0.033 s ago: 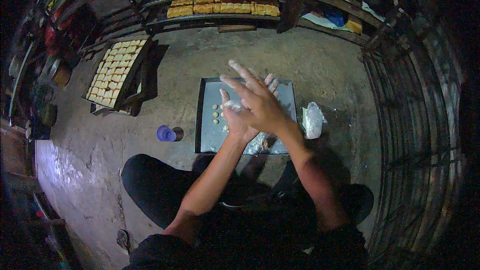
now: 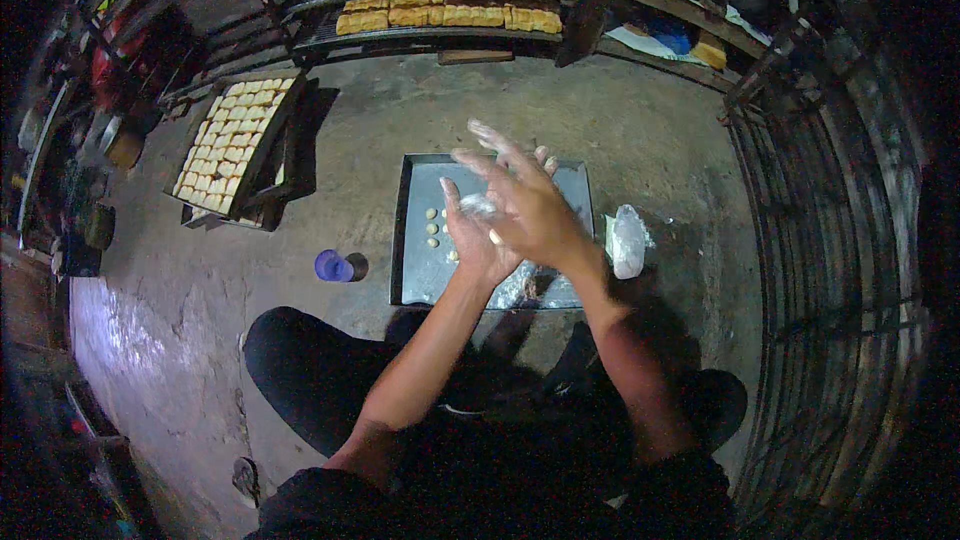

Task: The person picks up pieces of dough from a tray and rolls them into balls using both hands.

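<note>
A small pale dough piece [image 2: 495, 237] shows between the two palms, at the heel of the right hand [image 2: 537, 215], while more round dough pieces [image 2: 432, 228] lie on the metal tray [image 2: 417, 275] below, just left of the hands. The left hand [image 2: 470, 240] is opened out palm up, thumb standing away, with white powder [image 2: 478, 205] on its palm. The right hand lies across it, its powdery fingers straight and spread; how firmly the palms press I cannot tell.
</note>
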`<action>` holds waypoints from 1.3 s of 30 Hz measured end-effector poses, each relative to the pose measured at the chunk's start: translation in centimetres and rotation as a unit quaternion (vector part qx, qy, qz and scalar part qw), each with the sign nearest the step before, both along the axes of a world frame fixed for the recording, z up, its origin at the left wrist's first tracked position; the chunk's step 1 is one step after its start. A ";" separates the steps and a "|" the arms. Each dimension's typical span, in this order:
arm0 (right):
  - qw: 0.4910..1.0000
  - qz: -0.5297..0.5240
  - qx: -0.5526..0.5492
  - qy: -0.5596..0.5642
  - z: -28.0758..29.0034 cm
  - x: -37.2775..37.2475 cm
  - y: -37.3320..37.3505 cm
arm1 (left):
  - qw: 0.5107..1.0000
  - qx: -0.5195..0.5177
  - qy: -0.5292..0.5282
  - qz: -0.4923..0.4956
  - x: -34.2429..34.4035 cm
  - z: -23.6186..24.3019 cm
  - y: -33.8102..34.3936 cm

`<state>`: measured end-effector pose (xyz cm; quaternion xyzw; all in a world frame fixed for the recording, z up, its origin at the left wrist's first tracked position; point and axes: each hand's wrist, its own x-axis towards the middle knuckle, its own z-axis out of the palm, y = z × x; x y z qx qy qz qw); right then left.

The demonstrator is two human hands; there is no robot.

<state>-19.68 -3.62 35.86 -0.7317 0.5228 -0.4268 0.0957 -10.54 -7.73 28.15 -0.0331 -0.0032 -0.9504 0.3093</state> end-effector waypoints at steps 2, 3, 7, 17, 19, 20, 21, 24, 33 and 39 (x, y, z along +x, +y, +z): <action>0.999 -0.039 -0.008 -0.005 0.5 -1.2 0.9 | 1.000 -0.001 0.019 0.017 0.1 0.5 -0.3; 0.999 -0.043 0.016 0.014 0.4 -2.0 1.3 | 0.999 -0.008 0.025 0.031 0.3 0.7 -0.5; 0.993 -0.034 0.086 0.077 -0.3 -2.9 1.9 | 0.997 -0.030 0.034 0.058 0.7 0.7 -1.5; 0.995 -0.010 0.084 0.054 -2.8 -2.2 1.0 | 0.997 -0.012 -0.023 0.071 0.8 0.9 -2.1; 0.995 -0.010 0.099 0.012 -3.3 -1.8 0.5 | 0.996 -0.011 -0.038 0.077 1.5 0.5 -2.5; 0.993 -0.011 0.120 -0.014 -3.5 -1.6 0.3 | 0.996 -0.011 -0.047 0.080 1.8 0.3 -2.8; 0.989 -0.014 0.140 -0.039 -3.6 -1.8 0.2 | 0.995 -0.011 -0.054 0.080 1.9 0.1 -3.0; 0.981 -0.040 0.145 -0.124 -5.8 -2.0 -0.5 | 0.990 0.013 -0.116 0.075 2.2 -0.7 -3.7; 0.926 -0.125 0.249 -0.254 -20.0 0.1 -3.1 | 0.908 0.006 -0.345 0.237 8.6 -5.5 -9.0; 0.946 -0.134 0.255 -0.151 -30.5 4.2 -4.6 | 0.901 -0.002 -0.345 0.263 9.8 -4.5 -10.4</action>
